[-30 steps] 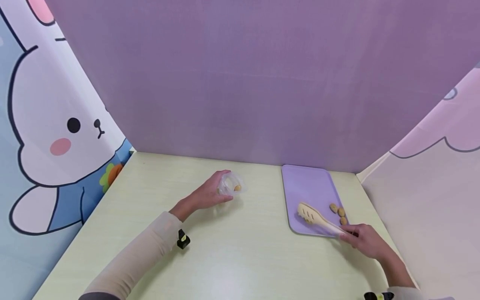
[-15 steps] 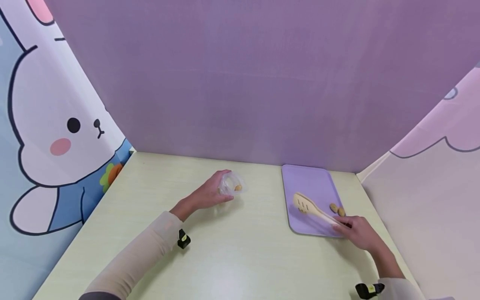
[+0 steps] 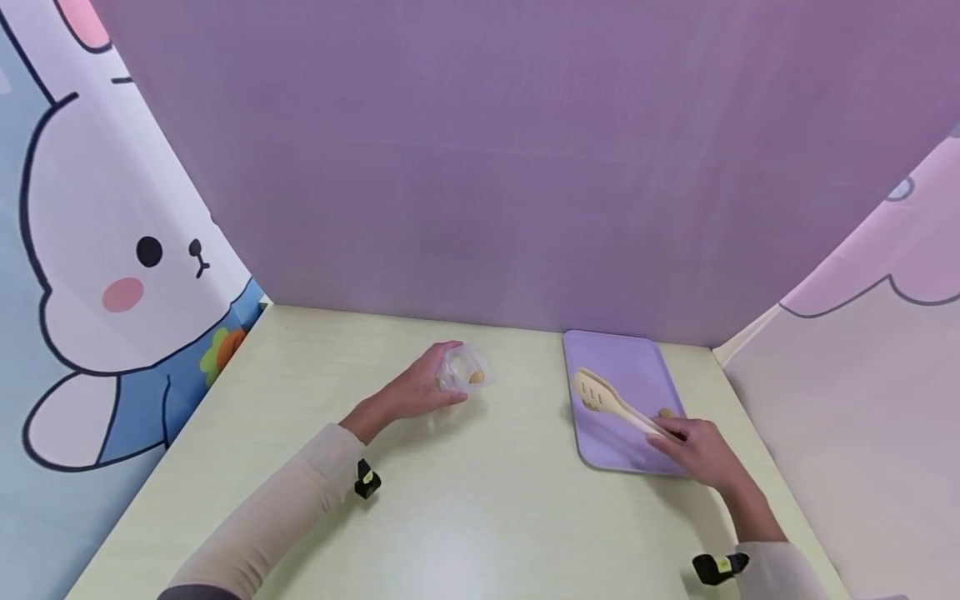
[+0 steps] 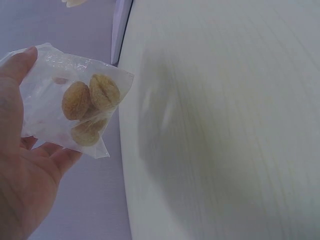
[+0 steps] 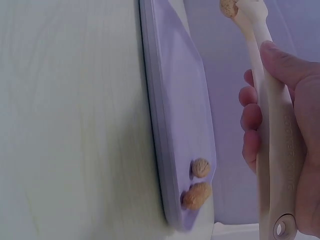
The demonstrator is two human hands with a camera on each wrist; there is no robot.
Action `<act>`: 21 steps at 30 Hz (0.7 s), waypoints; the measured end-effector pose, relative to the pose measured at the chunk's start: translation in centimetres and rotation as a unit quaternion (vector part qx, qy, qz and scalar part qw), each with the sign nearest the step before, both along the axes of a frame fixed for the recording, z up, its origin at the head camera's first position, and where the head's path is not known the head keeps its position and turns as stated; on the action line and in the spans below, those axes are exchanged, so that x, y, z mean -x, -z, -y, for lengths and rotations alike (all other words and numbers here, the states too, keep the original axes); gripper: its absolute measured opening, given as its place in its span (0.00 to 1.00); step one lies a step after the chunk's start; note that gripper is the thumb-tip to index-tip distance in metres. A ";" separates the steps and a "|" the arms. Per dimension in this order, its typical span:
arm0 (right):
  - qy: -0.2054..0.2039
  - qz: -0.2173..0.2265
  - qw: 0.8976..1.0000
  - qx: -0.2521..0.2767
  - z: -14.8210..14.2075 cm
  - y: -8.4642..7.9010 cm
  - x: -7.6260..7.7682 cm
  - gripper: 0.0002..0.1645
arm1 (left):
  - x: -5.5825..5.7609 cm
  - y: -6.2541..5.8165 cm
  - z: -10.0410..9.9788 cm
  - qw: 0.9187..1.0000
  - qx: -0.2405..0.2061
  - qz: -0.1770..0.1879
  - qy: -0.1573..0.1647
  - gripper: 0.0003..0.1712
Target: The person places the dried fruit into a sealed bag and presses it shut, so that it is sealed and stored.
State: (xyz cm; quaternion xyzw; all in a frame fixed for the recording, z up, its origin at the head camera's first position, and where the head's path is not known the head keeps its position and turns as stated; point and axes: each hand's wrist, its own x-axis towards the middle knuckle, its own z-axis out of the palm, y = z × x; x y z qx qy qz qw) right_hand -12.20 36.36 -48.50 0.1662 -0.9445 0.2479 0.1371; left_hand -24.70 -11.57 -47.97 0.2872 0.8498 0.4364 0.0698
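The left hand (image 3: 420,383) grips a thin, clear, crinkled plastic bag (image 4: 45,110) with squared corners, thumb on one side and fingers on the other; several round, tan, furrowed walnuts (image 4: 76,101) sit inside it. The right hand (image 3: 701,450) is wrapped round a pair of smooth, cream-coloured tongs (image 3: 600,393) with slotted heads, which hang over the flat, lilac, round-cornered tray (image 3: 622,358). Both are above a pale, matte desk (image 3: 465,500) with faint wood grain.

Compared with a second ago, the right hand and tongs have shifted left and farther from the person. Three loose walnuts showed on the tray then; in the head view only part of one shows now, just beyond the hand. The left hand and bag have barely moved.

The right wrist view reveals what the head view does not make clear: a rough brown walnut (image 5: 228,7) between the tong heads, raised lettering along one arm, and a longer lump beside the loose nut on the tray, whether one walnut or two I cannot tell. The left wrist view shows at least three nuts bagged; from above, one stands out.
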 end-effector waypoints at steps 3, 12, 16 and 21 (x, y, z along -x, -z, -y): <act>-0.009 -0.012 1.000 0.010 0.4 0.1 0.3 0.14 | -0.1 0.0 0.0 1.000 0.001 0.003 0.001 0.52; -0.006 -0.015 1.000 0.024 2.3 0.0 1.7 0.16 | -0.2 0.1 -0.3 1.000 0.002 0.001 0.001 0.52; -0.004 0.006 0.999 0.039 3.2 -0.2 2.3 0.16 | -0.2 0.1 -0.5 1.000 0.004 0.000 0.004 0.52; -0.013 0.009 0.999 0.049 4.3 -0.3 3.0 0.16 | -0.3 -0.1 -0.5 1.000 0.005 0.001 0.005 0.52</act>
